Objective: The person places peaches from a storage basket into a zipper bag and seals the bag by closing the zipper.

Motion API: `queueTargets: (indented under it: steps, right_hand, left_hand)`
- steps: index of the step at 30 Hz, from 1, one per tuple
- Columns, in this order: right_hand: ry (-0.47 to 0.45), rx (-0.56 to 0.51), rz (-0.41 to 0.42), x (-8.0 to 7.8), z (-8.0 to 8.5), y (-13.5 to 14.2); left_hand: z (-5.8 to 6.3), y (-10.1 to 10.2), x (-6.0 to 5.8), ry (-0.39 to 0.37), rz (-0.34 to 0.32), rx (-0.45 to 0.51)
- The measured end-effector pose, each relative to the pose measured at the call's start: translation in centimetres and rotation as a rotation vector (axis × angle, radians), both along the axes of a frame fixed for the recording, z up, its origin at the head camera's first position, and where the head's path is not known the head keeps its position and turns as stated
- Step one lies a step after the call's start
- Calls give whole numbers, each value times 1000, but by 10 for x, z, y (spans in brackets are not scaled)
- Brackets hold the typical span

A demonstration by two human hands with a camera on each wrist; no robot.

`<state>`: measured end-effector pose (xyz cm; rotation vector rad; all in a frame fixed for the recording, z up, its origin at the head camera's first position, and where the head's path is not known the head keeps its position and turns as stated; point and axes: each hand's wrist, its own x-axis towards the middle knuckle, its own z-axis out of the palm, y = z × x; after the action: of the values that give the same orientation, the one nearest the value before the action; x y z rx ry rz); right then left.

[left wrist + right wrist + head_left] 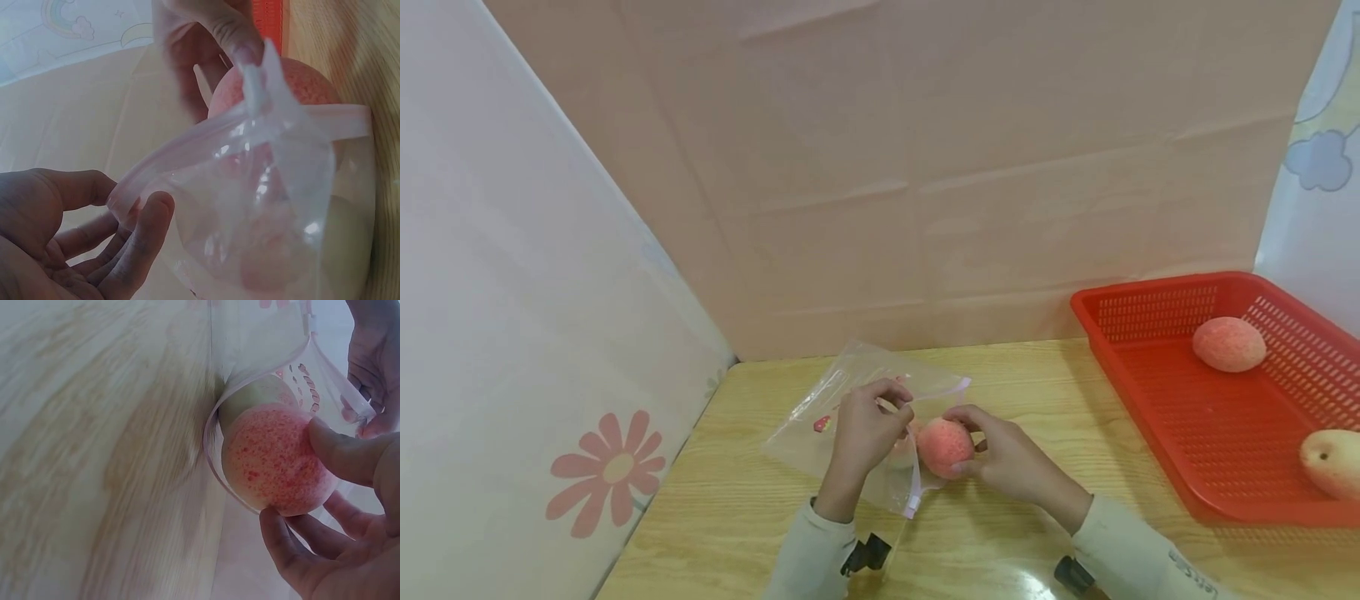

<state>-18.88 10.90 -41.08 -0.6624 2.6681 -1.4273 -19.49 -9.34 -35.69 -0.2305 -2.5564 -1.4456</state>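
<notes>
My right hand (pixel 1000 454) grips a pink peach (pixel 945 447) between thumb and fingers, right at the mouth of a clear zip bag (pixel 808 437). In the right wrist view the peach (pixel 275 459) overlaps the bag's pinkish rim, and a paler fruit (pixel 253 397) lies inside the bag behind it. My left hand (pixel 868 425) pinches the upper edge of the opening between thumb and finger, lifting it away from the other edge. The left wrist view shows the bag (pixel 250 200) with a greenish, partly blurred fruit (pixel 344 250) within.
A red plastic basket (pixel 1150 433) stands at the right of the wooden table (pixel 700 533). It holds a pink peach (pixel 1228 343) near the back and a yellowish peach (pixel 1333 462) near the front. A beige sheet (pixel 880 183) hangs behind the table, and a flower-printed sheet (pixel 550 333) at the left.
</notes>
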Motion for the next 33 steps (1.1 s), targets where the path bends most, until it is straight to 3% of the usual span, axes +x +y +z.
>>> queueTargets:
  steps: [13,22,33]
  right_hand:
    - [-2,-16,29,-1,0,-6]
    - [-20,-9,29,-1,0,-9]
    - [16,-7,31,0,-4,-11]
  left_hand:
    - [2,-2,1,3,-4,-21]
    - [3,-2,1,47,12,-86]
    - [2,0,3,48,17,-99]
